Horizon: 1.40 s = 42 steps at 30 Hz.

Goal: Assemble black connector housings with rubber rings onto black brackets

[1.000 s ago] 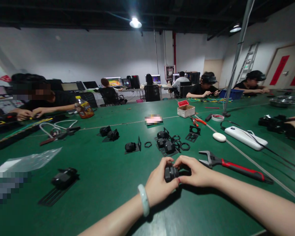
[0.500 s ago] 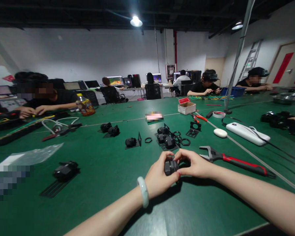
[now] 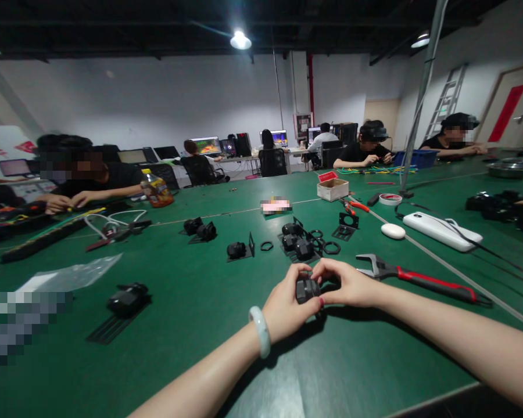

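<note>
My left hand (image 3: 283,305), with a pale bangle on its wrist, is closed around the side of a black hex-sided cable gland fitting (image 3: 307,290). My right hand (image 3: 349,284) pinches the right side of the same fitting; part of it is hidden by the fingers. Just beyond the hands lies a cluster of similar black fittings (image 3: 304,249), with a loose black ring nut (image 3: 332,248) beside it. An adjustable wrench (image 3: 436,284) with a red and black handle rests right of my right hand.
More black fittings on slotted brackets stand at left (image 3: 128,299) and farther back (image 3: 206,231). A bare bracket (image 3: 346,226), pliers (image 3: 358,205), a small box (image 3: 332,189), a white power bank (image 3: 442,231) and a metal pole (image 3: 422,98) are around. Co-workers sit along the table.
The view has shifted slightly, so the table things appear a little farther right. Both hands keep hold of the fitting, with little visible change in grip.
</note>
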Tool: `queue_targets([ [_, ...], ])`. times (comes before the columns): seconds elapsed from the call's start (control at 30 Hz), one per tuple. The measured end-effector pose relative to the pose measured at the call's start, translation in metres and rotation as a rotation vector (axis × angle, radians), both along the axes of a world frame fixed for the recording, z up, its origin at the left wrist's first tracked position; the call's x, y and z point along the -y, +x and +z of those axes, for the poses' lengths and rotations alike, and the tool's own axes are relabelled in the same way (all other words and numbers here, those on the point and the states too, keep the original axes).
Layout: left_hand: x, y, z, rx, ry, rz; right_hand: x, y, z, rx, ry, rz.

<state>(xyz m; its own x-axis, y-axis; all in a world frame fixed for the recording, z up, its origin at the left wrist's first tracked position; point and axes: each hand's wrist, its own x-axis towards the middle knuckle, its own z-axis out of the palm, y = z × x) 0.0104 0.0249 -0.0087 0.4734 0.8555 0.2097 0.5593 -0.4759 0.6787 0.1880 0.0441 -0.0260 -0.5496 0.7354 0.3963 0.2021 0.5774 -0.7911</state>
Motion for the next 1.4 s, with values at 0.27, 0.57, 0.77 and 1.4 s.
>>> queue_targets([
  [0.27,-0.0014,0.0001,-0.0005,0.013,-0.021,-0.023,0.0021,0.0005,0.0042,0.045,0.036,-0.014],
  [0.57,-0.0013,-0.0010,-0.0024,0.004,-0.015,-0.025,0.0027,0.0008,0.0033,0.049,0.007,-0.024],
  [0.77,-0.0011,-0.0015,-0.0028,-0.022,-0.008,-0.005,0.0025,0.0011,0.0035,0.069,-0.031,-0.037],
  [1.4,-0.0006,-0.0008,-0.0029,-0.016,-0.006,0.008,0.0019,-0.0011,0.0041,0.169,0.047,-0.078],
])
